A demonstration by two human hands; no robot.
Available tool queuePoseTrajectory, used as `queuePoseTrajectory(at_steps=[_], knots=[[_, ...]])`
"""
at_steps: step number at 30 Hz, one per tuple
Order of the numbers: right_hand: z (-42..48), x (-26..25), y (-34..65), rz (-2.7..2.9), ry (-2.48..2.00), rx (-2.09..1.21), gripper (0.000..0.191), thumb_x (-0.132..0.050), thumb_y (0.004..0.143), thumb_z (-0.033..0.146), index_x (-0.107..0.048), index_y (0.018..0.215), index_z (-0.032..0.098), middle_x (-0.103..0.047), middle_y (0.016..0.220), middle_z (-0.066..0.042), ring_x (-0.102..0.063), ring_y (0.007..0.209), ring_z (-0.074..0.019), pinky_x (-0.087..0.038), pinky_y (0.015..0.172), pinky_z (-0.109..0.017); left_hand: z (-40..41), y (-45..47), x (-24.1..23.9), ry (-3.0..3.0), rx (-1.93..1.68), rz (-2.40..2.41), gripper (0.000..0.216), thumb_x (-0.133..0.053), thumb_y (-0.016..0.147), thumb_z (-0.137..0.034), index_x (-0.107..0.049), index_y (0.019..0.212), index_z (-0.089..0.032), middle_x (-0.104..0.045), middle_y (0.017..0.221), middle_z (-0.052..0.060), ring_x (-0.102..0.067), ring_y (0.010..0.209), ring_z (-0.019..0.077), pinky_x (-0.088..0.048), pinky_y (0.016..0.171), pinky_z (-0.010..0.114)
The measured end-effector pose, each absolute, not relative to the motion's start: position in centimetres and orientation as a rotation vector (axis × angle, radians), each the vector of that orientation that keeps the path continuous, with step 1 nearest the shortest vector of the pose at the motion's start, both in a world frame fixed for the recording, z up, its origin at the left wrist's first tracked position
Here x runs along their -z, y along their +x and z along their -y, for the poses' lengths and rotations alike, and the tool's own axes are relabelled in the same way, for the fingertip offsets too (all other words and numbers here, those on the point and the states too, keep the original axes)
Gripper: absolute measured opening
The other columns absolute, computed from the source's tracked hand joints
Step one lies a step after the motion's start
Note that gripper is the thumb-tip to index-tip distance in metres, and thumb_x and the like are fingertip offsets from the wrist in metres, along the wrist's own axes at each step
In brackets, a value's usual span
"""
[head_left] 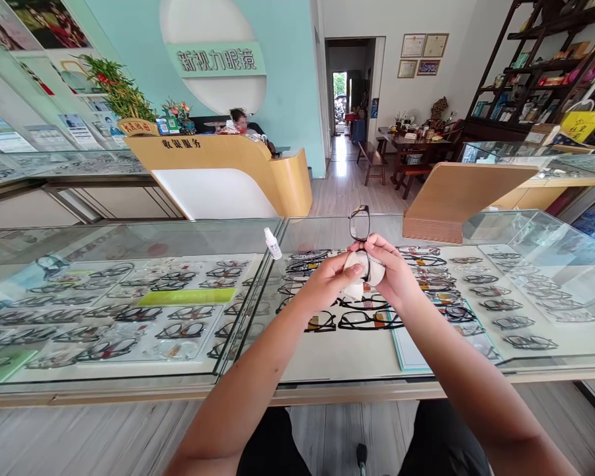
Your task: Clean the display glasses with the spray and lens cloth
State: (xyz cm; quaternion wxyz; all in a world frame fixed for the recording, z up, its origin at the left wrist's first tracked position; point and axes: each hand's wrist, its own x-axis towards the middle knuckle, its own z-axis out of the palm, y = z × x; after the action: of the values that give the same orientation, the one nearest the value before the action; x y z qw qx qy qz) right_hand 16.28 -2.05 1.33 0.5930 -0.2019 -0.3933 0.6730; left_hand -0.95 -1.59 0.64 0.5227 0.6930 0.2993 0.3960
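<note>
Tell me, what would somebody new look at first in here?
Probably the dark-framed glasses held up in the middle, with the left hand and right hand holding a pale cloth at the lower lens. Around them, rows of glasses lie inside the glass display case. Farther back, big characters stand on the turquoise wall, above the wooden counter.

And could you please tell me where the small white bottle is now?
In the head view, the small white bottle is on the glass display case, left of the left hand and beside the glass seam.
</note>
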Motion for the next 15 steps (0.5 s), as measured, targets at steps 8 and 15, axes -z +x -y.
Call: queuePoseTrajectory(at_steps=[8, 15], knots=[[1.9, -0.9, 15.7, 0.835, -0.434, -1.643, 0.022, -0.091, 0.085, 0.036, -0.072, 0.084, 0.026, -0.082, 0.104, 0.0, -0.069, 0.081, -0.0167, -0.056, 0.068, -0.027, 2.3, 0.3, -0.4, 1.653, -1.183, -0.739, 0.044, -0.077, 0.093, -0.058, -0.069, 0.109, -0.016, -0.07, 0.092, 0.004, -0.061, 0.079, 0.0164, -0.051, 0.073, 0.027], [2.3, -0.2, 14.6, 0.873, -0.405, -1.673, 0.024, -0.089, 0.088, 0.04, -0.07, 0.085, 0.026, -0.082, 0.119, 0.001, -0.057, 0.059, -0.0104, -0.043, 0.047, -0.024, 2.7, 1.1, -0.1, 1.541, -1.364, -0.914, 0.054, -0.067, 0.095, -0.073, -0.068, 0.102, -0.019, -0.067, 0.072, 0.0, -0.057, 0.057, 0.0141, -0.047, 0.055, 0.026]])
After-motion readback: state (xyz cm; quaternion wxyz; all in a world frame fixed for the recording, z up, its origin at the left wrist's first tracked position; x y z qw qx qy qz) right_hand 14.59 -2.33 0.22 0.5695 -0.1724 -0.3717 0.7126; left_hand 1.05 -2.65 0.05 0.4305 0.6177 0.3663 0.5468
